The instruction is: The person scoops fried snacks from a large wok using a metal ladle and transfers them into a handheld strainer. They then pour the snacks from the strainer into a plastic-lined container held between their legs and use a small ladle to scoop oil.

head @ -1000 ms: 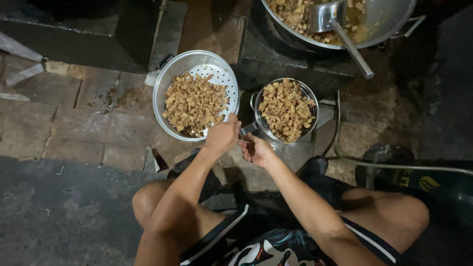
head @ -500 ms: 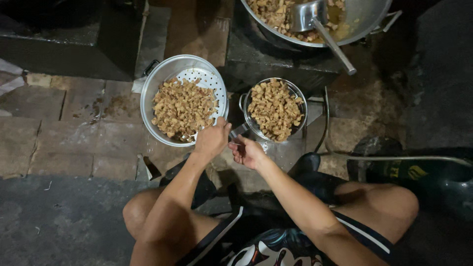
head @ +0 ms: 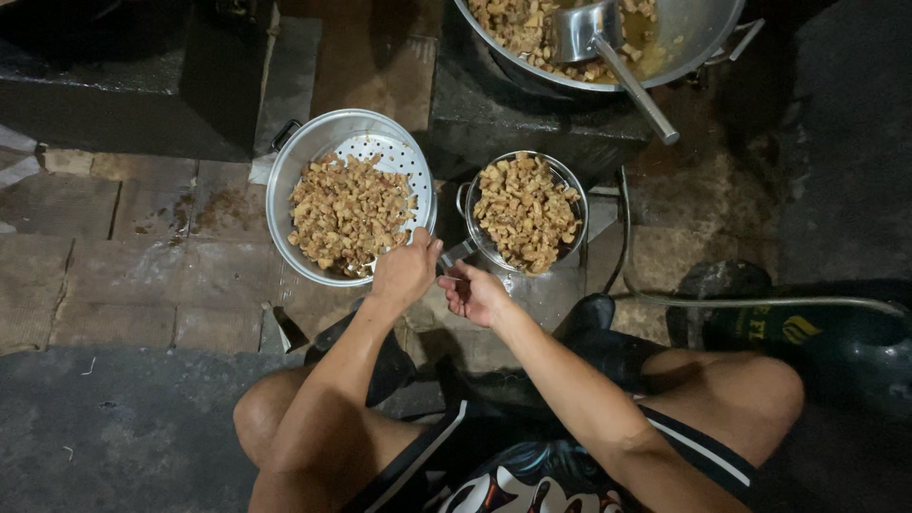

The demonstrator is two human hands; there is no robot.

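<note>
- colander (head: 285, 180) sits mid-frame, small pot (head: 570, 185) just right of it, both full of fried chunks
- big pan (head: 703, 38) with ladle (head: 594, 33) top right
- both hands (head: 407, 274) (head: 478, 294) right below, between the two

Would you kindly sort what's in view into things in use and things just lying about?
In use:
left hand on colander
right hand by wire strainer
fried pieces

Lying about:
wok
ladle
hose

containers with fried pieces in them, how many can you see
3: perforated colander by the left hand, small strainer above the right hand, big wok at top, partly cut off.
</note>
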